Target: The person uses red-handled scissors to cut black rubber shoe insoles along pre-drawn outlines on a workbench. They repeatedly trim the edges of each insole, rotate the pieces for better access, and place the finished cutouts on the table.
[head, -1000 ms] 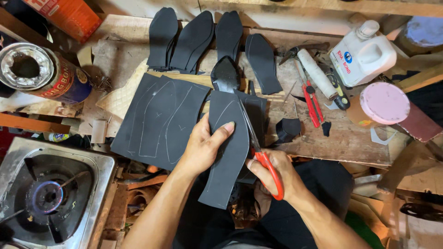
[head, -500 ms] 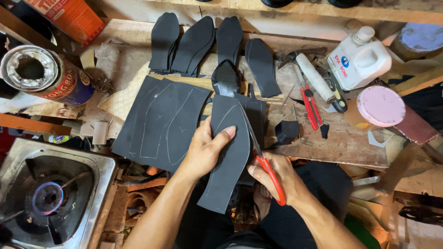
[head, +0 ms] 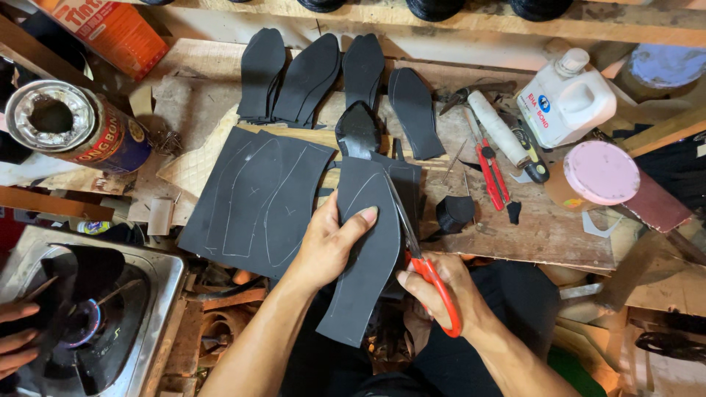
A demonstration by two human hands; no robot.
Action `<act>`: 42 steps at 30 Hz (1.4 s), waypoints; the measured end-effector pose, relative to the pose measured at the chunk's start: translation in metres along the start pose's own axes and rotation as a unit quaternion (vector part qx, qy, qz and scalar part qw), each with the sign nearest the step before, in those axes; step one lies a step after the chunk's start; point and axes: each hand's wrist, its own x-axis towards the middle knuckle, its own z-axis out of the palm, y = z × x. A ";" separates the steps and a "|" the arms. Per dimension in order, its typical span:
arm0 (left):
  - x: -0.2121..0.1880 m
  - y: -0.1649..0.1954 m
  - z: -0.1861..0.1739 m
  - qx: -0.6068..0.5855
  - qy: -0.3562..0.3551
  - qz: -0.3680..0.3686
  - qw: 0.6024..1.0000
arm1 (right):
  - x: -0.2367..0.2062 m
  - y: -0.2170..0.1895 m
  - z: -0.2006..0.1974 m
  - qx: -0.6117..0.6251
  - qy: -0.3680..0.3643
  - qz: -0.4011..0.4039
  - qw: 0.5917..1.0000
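- Two hands of the wearer are at work on one dark sole-shaped piece (head: 364, 257), held over the near edge of the wooden workboard (head: 544, 228).
- Left hand (head: 331, 242): fingers closed around the piece's left edge, thumb pressed flat across its face, pinching it steady.
- Right hand (head: 441, 290): fingers threaded through the red handles of the scissors (head: 415, 257) and gripping them; the blades run up the piece's right edge, with only a narrow gap visible between them.
- Step in hand, as judged: trimming the piece along its right-hand outline, with the cut well up the side.
- Next move, as judged: it calls for the blades to follow the curve toward the toe while the left hand turns the piece to feed it.
- One marked dark sheet (head: 257, 198) lies on the workboard just left of the held piece, with pale traced outlines on it.
- Four cut soles (head: 334, 70) are laid in a row at the far side of the workboard; more may be stacked beneath, which I cannot tell.
- One shiny black shoe toe (head: 358, 131) sits at the workboard's middle, just beyond the held piece.
- One red-handled cutter (head: 491, 173), one white jug (head: 568, 103) and one pink round lid (head: 603, 173) stand at the workboard's right part.
- One open tin (head: 70, 125) lies off the workboard's left edge.
- One gas burner (head: 81, 323) sits below the workboard's left corner, with another person's hand (head: 18, 338) beside it.
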 end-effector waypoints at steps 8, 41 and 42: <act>-0.006 0.001 0.000 -0.005 -0.045 -0.015 0.999 | 0.007 -0.005 -0.005 -0.041 -0.021 -0.038 0.998; -0.017 0.003 -0.008 0.048 -0.104 -0.052 0.992 | 0.005 -0.013 -0.022 -0.053 -0.087 -0.034 0.994; -0.018 0.004 -0.009 0.041 -0.112 -0.060 0.991 | 0.004 -0.012 -0.024 -0.036 -0.088 -0.017 0.995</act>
